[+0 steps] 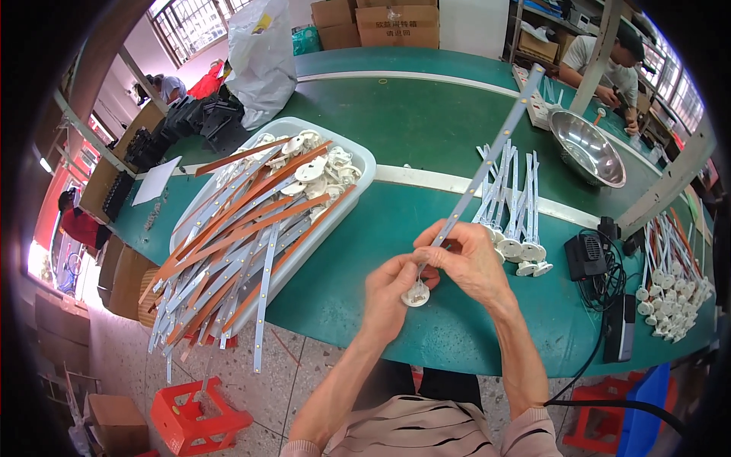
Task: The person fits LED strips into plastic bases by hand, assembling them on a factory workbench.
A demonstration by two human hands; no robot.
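Observation:
A long narrow LED strip [483, 164], pale with small yellowish dots, slants up and to the right from my hands. At its lower end is a white round base [416, 295]. My right hand [476, 266] is closed on the strip just above this base. My left hand [387, 293] pinches at the strip's lower end beside the base; its fingertips are partly hidden. To the left, a pale plastic bin [367, 164] is heaped with strips, some orange-brown on one side, and white round pieces [312, 169].
Strips with white round ends [525, 249] lie in rows right of my hands, with another heap [674, 293] farther right. A black adapter [586, 257] with cables, a metal bowl [586, 148] and a post [666, 186] stand nearby. A co-worker [605, 72] sits at the far right.

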